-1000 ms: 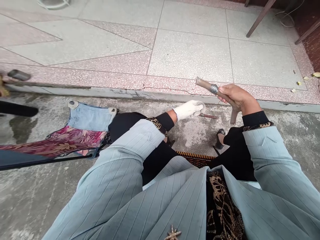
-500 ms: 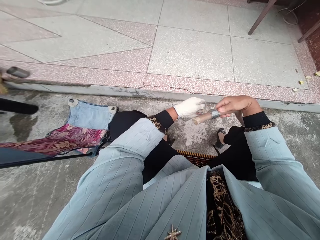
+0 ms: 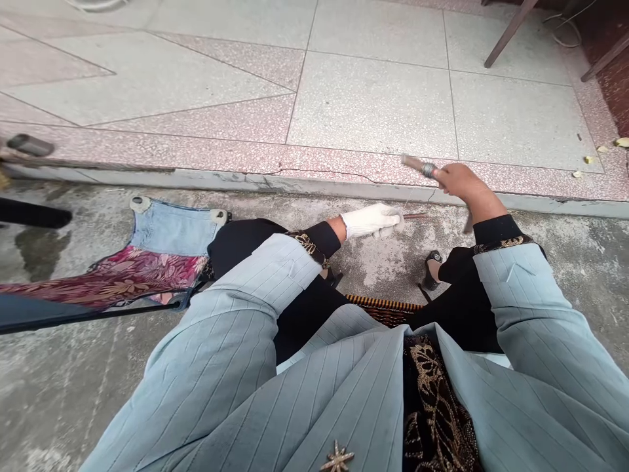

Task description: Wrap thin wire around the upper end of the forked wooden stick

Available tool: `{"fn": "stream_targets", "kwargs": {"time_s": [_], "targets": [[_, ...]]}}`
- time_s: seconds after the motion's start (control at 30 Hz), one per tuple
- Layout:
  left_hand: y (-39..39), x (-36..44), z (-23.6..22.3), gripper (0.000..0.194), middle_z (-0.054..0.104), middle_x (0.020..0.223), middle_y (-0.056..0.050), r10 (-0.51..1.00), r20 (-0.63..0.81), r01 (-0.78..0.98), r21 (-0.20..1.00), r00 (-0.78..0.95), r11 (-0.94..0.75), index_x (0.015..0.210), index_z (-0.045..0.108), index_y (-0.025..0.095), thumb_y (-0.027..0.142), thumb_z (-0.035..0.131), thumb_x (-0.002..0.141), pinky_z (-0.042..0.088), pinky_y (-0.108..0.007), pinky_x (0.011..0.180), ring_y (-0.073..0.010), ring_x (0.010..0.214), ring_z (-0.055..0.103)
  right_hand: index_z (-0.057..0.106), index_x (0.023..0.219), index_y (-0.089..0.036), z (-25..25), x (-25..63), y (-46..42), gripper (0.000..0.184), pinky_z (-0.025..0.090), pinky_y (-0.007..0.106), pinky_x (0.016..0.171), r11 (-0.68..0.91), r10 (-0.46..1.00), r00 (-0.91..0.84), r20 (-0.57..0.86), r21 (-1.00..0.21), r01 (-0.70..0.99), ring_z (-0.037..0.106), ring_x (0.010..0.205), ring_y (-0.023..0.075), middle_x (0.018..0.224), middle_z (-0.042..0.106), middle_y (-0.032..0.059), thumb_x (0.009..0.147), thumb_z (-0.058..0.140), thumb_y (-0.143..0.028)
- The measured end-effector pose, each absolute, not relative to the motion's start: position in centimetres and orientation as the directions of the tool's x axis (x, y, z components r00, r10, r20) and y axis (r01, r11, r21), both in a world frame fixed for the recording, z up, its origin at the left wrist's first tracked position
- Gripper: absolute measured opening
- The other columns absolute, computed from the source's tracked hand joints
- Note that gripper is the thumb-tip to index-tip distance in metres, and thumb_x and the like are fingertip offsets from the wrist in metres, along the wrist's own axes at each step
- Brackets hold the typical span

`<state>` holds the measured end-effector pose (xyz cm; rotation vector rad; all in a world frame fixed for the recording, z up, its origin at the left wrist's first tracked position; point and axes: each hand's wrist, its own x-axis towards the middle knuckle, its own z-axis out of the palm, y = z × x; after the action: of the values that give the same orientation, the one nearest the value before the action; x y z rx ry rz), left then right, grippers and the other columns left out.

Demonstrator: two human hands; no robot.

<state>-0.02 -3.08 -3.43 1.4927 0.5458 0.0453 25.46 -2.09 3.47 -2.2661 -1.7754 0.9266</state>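
Observation:
My left hand (image 3: 373, 221), in a white knitted glove, is closed around a thin reddish-brown rod (image 3: 415, 216). The rod's free end sticks out to the right, over the concrete. My bare right hand (image 3: 459, 182) grips a brownish forked stick (image 3: 413, 161), raised near the step edge. Silvery wire (image 3: 428, 170) is wound round the stick just beyond my fingers. Below the wrist a lower prong of the stick shows; my hand hides the middle. Faint thin strands run between the hands, blurred.
A raised tiled step (image 3: 373, 105) lies ahead, its edge crossing the view. At left stands a folding seat with denim and floral cloth (image 3: 171, 229). A dark metal cylinder (image 3: 30, 145) lies on the step. Wooden legs (image 3: 511, 33) stand at upper right.
My right hand swung the stick down and toward the left glove, then back up and away. My left hand stayed nearly in place, still holding the rod.

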Motion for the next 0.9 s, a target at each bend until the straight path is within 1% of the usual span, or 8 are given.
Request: {"fn": "stream_targets", "kwargs": {"time_s": [0.07, 0.13, 0.33, 0.43, 0.53, 0.6, 0.77, 0.9], "targets": [[-3.7, 0.4, -3.8, 0.034, 0.048, 0.062, 0.002, 0.341, -0.253, 0.195, 0.961, 0.905, 0.194, 0.089, 0.061, 0.016, 0.049, 0.055, 0.092, 0.030, -0.020, 0.045, -0.0081, 0.048, 0.038, 0.057, 0.090, -0.016, 4.0, 25.5, -2.5, 0.057, 0.044, 0.028, 0.057, -0.253, 0.959, 0.046, -0.280, -0.771, 0.585, 0.054, 0.062, 0.0169, 0.070, 0.058, 0.0074, 0.091, 0.047, -0.073], [-4.0, 0.9, -3.9, 0.035, 0.051, 0.065, 0.001, 0.386, -0.200, 0.131, 0.971, 0.901, 0.197, 0.085, 0.060, 0.015, 0.050, 0.056, 0.092, 0.028, -0.020, 0.045, -0.0067, 0.048, 0.035, 0.054, 0.089, -0.019, 4.8, 25.1, -3.3, 0.059, 0.044, 0.026, 0.053, -0.166, 0.973, -0.096, -0.209, -0.929, 0.332, 0.052, 0.058, 0.0148, 0.067, 0.055, 0.0040, 0.085, 0.051, -0.078], [-3.0, 1.5, -4.3, 0.029, 0.056, 0.067, -0.001, 0.541, -0.148, 0.249, 0.961, 0.828, -0.117, 0.082, 0.062, 0.014, 0.037, 0.050, 0.094, 0.034, -0.021, 0.053, -0.0083, 0.053, 0.043, 0.056, 0.079, -0.017, 7.0, 24.4, -5.7, 0.057, 0.041, 0.024, 0.050, -0.148, 0.864, -0.455, -0.215, -0.973, 0.179, 0.047, 0.053, 0.0101, 0.066, 0.054, 0.0016, 0.078, 0.067, -0.073], [-2.0, 1.2, -4.0, 0.025, 0.059, 0.069, -0.001, 0.589, -0.179, 0.363, 0.908, 0.788, -0.210, 0.084, 0.063, 0.013, 0.029, 0.046, 0.093, 0.038, -0.023, 0.058, -0.0104, 0.057, 0.048, 0.059, 0.080, -0.014, 7.0, 24.3, -6.2, 0.055, 0.039, 0.024, 0.052, -0.159, 0.619, -0.714, -0.327, -0.943, 0.293, 0.046, 0.054, 0.0086, 0.065, 0.053, 0.0000, 0.083, 0.065, -0.068], [-1.1, 0.9, -3.1, 0.027, 0.062, 0.072, -0.002, 0.648, -0.137, 0.464, 0.807, 0.749, -0.366, 0.087, 0.065, 0.012, 0.027, 0.044, 0.093, 0.041, -0.024, 0.065, -0.0125, 0.062, 0.052, 0.059, 0.077, -0.014, 6.1, 23.7, -6.3, 0.054, 0.038, 0.024, 0.055, -0.066, 0.328, -0.819, -0.470, -0.877, 0.477, 0.045, 0.055, 0.0084, 0.064, 0.052, -0.0008, 0.091, 0.056, -0.065], [-0.5, 0.5, -2.5, 0.028, 0.065, 0.076, -0.003, 0.667, -0.086, 0.503, 0.729, 0.740, -0.464, 0.088, 0.067, 0.013, 0.029, 0.044, 0.093, 0.041, -0.025, 0.070, -0.0142, 0.068, 0.055, 0.058, 0.073, -0.015, 5.1, 23.1, -6.2, 0.053, 0.038, 0.025, 0.056, 0.020, 0.263, -0.763, -0.590, -0.788, 0.616, 0.047, 0.055, 0.0099, 0.063, 0.054, 0.0002, 0.094, 0.052, -0.063], [0.3, -0.2, -1.6, 0.026, 0.066, 0.080, -0.003, 0.667, -0.060, 0.474, 0.751, 0.743, -0.459, 0.085, 0.066, 0.013, 0.029, 0.047, 0.092, 0.040, -0.024, 0.070, -0.0145, 0.075, 0.058, 0.061, 0.069, -0.014, 2.9, 22.0, -5.2, 0.047, 0.038, 0.031, 0.058, 0.111, 0.459, -0.303, -0.835, -0.284, 0.952, 0.051, 0.054, 0.0152, 0.065, 0.061, 0.0077, 0.096, 0.051, -0.051], [-0.7, -0.2, -1.3, 0.023, 0.061, 0.073, -0.002, 0.640, -0.055, 0.263, 0.936, 0.766, -0.234, 0.079, 0.062, 0.012, 0.029, 0.052, 0.092, 0.037, -0.021, 0.059, -0.0085, 0.060, 0.049, 0.069, 0.087, -0.010, 2.6, 22.0, -3.6, 0.047, 0.041, 0.034, 0.065, 0.010, 0.715, -0.045, -0.698, -0.055, 0.998, 0.064, 0.075, 0.0254, 0.087, 0.070, 0.0181, 0.098, 0.046, -0.049]]}}
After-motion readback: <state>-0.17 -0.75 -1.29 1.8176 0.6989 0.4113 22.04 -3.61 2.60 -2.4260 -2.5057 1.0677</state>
